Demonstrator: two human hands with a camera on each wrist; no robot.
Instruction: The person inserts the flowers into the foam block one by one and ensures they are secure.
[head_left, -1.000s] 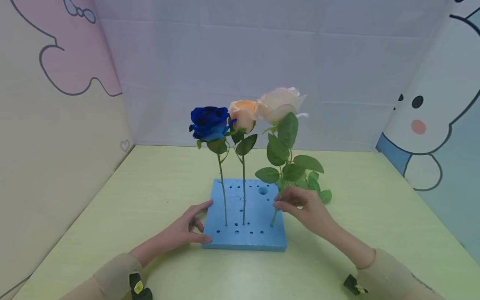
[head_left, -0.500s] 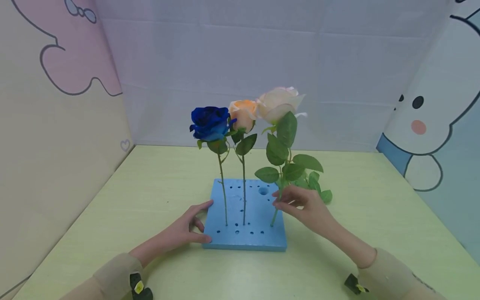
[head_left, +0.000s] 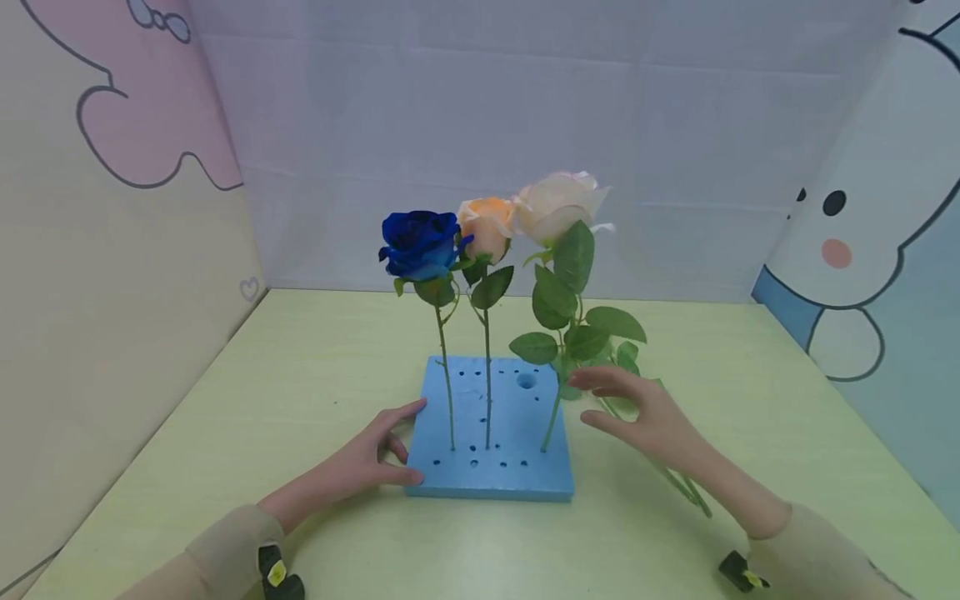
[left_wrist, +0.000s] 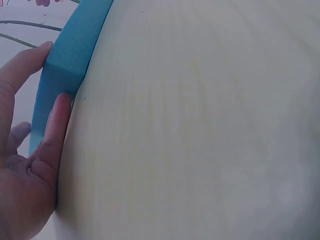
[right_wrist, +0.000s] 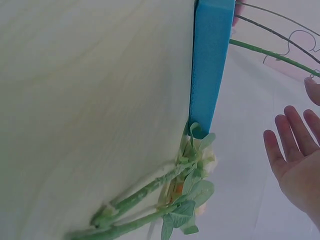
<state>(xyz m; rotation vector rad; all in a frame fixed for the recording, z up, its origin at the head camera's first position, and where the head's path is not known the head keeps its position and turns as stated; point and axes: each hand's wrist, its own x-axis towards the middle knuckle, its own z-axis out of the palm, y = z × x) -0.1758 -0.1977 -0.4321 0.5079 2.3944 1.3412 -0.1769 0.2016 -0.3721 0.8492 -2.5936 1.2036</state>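
Observation:
A blue foam board (head_left: pixel 510 425) with small holes lies on the table, and three artificial roses stand in it. From left to right they are a blue rose (head_left: pixel 420 246), a peach rose (head_left: pixel 487 229) and a pale pink-white rose (head_left: pixel 561 207) with large leaves. My left hand (head_left: pixel 372 454) rests against the board's left side, thumb and fingers touching its edge. In the left wrist view its fingers lie fairly straight along the blue side wall. To the right of the white rose's stem, my right hand (head_left: pixel 648 417) hovers with spread fingers, holding nothing.
More flowers lie on the table right of the board, partly behind my right hand; their green stems (head_left: pixel 693 492) point toward me. In the right wrist view their leaves (right_wrist: pixel 182 212) and pale blooms show. Printed walls stand at both sides, a white cloth (head_left: pixel 480 125) behind.
My right hand has let go of the white rose's stem and moved right, fingers spreading. The rose stays standing in the board. My left hand has not moved.

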